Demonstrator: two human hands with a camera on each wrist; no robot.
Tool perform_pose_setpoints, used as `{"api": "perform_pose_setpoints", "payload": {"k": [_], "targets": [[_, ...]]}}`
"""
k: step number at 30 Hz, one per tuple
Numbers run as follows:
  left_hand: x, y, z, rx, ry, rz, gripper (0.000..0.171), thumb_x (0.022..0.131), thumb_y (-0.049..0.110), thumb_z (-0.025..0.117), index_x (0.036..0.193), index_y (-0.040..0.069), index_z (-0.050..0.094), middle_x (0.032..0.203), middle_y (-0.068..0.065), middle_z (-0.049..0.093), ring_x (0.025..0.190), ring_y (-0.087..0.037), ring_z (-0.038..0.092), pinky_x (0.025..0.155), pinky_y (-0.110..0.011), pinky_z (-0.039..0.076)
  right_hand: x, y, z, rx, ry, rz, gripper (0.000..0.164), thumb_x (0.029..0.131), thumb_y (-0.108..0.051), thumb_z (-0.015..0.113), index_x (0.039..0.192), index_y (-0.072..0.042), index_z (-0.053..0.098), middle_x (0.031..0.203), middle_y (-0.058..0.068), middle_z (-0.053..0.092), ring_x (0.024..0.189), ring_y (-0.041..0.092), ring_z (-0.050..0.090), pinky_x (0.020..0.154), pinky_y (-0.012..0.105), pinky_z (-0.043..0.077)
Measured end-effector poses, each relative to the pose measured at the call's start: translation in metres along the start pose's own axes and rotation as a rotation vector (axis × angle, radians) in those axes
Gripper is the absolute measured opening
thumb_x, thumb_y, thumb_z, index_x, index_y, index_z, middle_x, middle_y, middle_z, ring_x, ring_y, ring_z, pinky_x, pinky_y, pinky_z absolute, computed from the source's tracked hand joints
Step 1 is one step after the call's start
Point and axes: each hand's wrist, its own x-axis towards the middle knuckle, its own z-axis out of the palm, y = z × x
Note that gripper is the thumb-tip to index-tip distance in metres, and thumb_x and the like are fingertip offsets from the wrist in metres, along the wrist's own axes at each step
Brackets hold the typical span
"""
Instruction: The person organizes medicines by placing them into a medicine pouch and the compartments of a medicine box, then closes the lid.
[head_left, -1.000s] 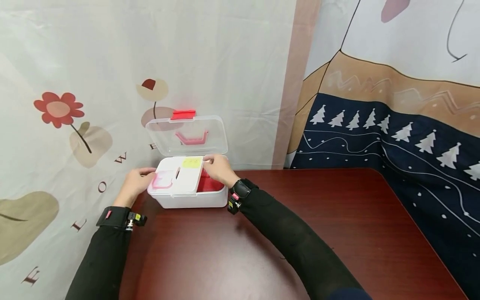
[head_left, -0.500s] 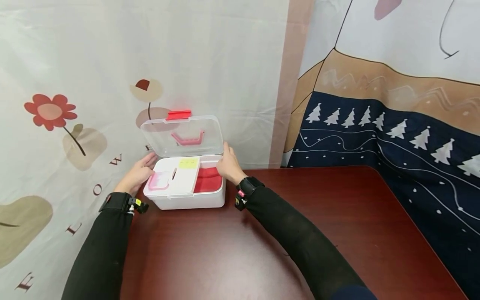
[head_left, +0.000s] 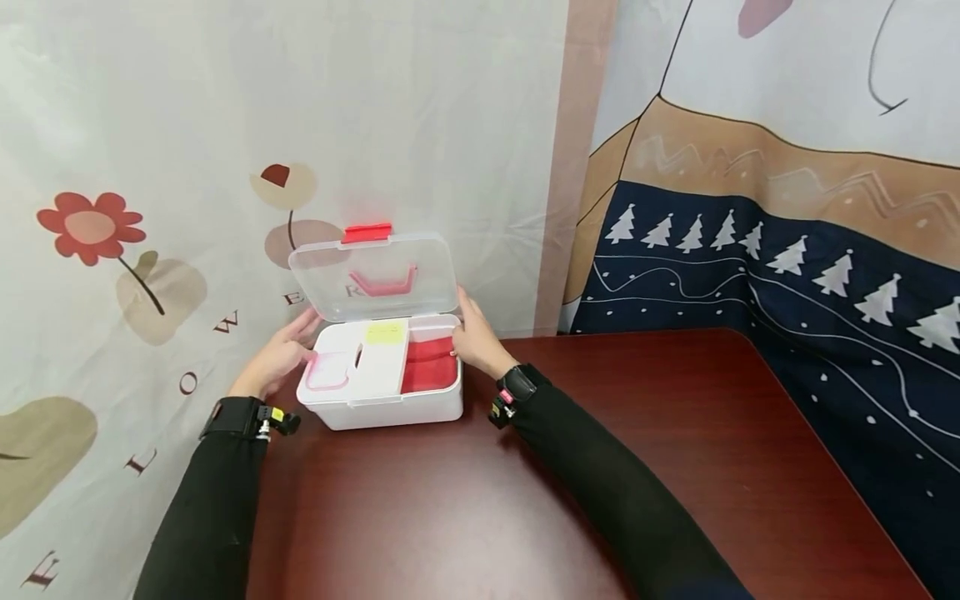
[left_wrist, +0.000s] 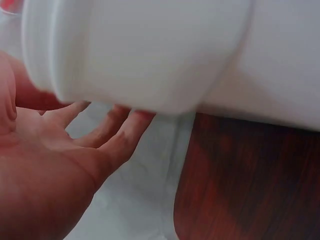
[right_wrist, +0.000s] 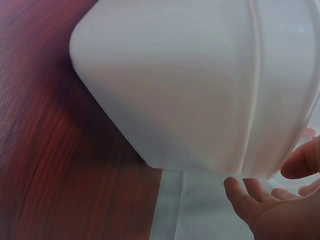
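Note:
A white plastic storage box (head_left: 390, 414) stands at the back left of the table, its clear lid (head_left: 431, 258) tipped up and back. The lid has a pink handle (head_left: 386, 287) and a red latch (head_left: 367, 232). A white inner tray (head_left: 382, 371) with a yellow label (head_left: 384, 333) covers the left part; red cloth-like material (head_left: 430, 375) shows at the right. My left hand (head_left: 281, 354) holds the left end, thumb at the rim, fingers behind the corner in the left wrist view. My right hand (head_left: 480, 337) holds the right end, thumb near the rim.
The dark red-brown wooden table (head_left: 600, 467) extends to the front and right. Close behind the box hangs a pale curtain (head_left: 450, 125) with printed flowers and letters. A navy cloth with white trees (head_left: 750, 292) hangs past the table's right edge.
My right hand has gone from the inner tray's right edge to the box's right end. My left hand has spread further back along the left end. The box has shifted slightly rightward and nearer.

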Motion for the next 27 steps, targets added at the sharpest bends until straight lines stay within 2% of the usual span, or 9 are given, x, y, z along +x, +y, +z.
{"api": "perform_pose_setpoints", "payload": {"k": [3,6,12,15,17,20,22,25,27], "targets": [[-0.003,0.001,0.015,-0.01,-0.018,0.035,0.106,0.095,-0.017,0.05,0.178,0.017,-0.006,0.186,-0.015,0.003,0.169,-0.056,0.009,0.132,-0.073,0.018,-0.012,0.01,-0.011,0.044,0.009,-0.008,0.085,0.104,-0.001,0.043,0.179,-0.02,0.01,0.179,0.012,0.031,0.138,0.033,0.064,0.094,0.037,0.061],[-0.001,0.006,0.033,0.005,-0.032,0.07,0.102,0.098,-0.016,0.05,0.178,0.016,-0.004,0.186,-0.015,0.005,0.17,-0.053,0.011,0.132,-0.072,0.018,-0.023,0.018,-0.03,0.036,0.028,-0.011,0.085,0.104,0.0,0.045,0.179,-0.017,0.011,0.179,0.013,0.032,0.132,0.033,0.066,0.09,0.034,0.061],[0.013,0.021,0.082,0.078,-0.041,0.135,0.096,0.104,-0.008,0.054,0.178,0.014,-0.003,0.186,-0.014,0.007,0.171,-0.049,0.015,0.134,-0.069,0.019,-0.046,0.037,-0.082,0.051,0.072,-0.001,0.084,0.104,0.003,0.046,0.179,-0.017,0.013,0.179,0.017,0.031,0.138,0.041,0.065,0.101,0.053,0.063],[0.019,0.03,0.111,0.075,-0.05,0.175,0.093,0.107,-0.004,0.055,0.178,0.012,-0.002,0.186,-0.014,0.008,0.17,-0.049,0.021,0.133,-0.067,0.024,-0.06,0.051,-0.112,0.055,0.087,-0.013,0.081,0.105,0.003,0.044,0.179,-0.014,0.014,0.18,0.021,0.029,0.144,0.045,0.062,0.11,0.057,0.058],[0.024,0.037,0.131,0.071,-0.06,0.203,0.091,0.108,-0.003,0.055,0.178,0.01,-0.002,0.186,-0.015,0.009,0.168,-0.05,0.025,0.131,-0.067,0.03,-0.071,0.061,-0.132,0.063,0.088,-0.019,0.079,0.106,0.004,0.042,0.178,-0.013,0.014,0.181,0.023,0.028,0.144,0.048,0.061,0.11,0.057,0.058],[0.03,0.046,0.161,0.055,-0.076,0.241,0.09,0.108,-0.002,0.055,0.178,0.01,-0.001,0.187,-0.015,0.01,0.166,-0.05,0.03,0.128,-0.066,0.037,-0.087,0.074,-0.16,0.069,0.097,-0.026,0.077,0.107,0.005,0.039,0.178,-0.011,0.013,0.181,0.024,0.027,0.143,0.051,0.06,0.107,0.047,0.06],[0.035,0.051,0.178,0.038,-0.083,0.261,0.09,0.107,-0.002,0.055,0.178,0.011,0.001,0.187,-0.013,0.011,0.166,-0.049,0.032,0.126,-0.066,0.04,-0.098,0.081,-0.176,0.062,0.112,-0.031,0.077,0.108,0.006,0.038,0.178,-0.011,0.013,0.181,0.023,0.027,0.144,0.052,0.059,0.101,0.033,0.06],[0.04,0.057,0.2,0.018,-0.081,0.271,0.088,0.108,-0.001,0.054,0.179,0.015,0.004,0.188,-0.009,0.012,0.166,-0.046,0.034,0.126,-0.065,0.042,-0.114,0.088,-0.191,0.062,0.139,-0.02,0.075,0.11,0.003,0.038,0.178,-0.013,0.012,0.183,0.02,0.026,0.147,0.052,0.057,0.094,0.016,0.056],[0.042,0.059,0.21,0.007,-0.066,0.271,0.086,0.109,0.0,0.053,0.179,0.017,0.006,0.188,-0.007,0.014,0.166,-0.044,0.035,0.126,-0.065,0.042,-0.123,0.09,-0.197,0.052,0.155,-0.004,0.073,0.113,-0.001,0.039,0.179,-0.017,0.012,0.184,0.017,0.025,0.151,0.05,0.054,0.093,0.01,0.052]]}}
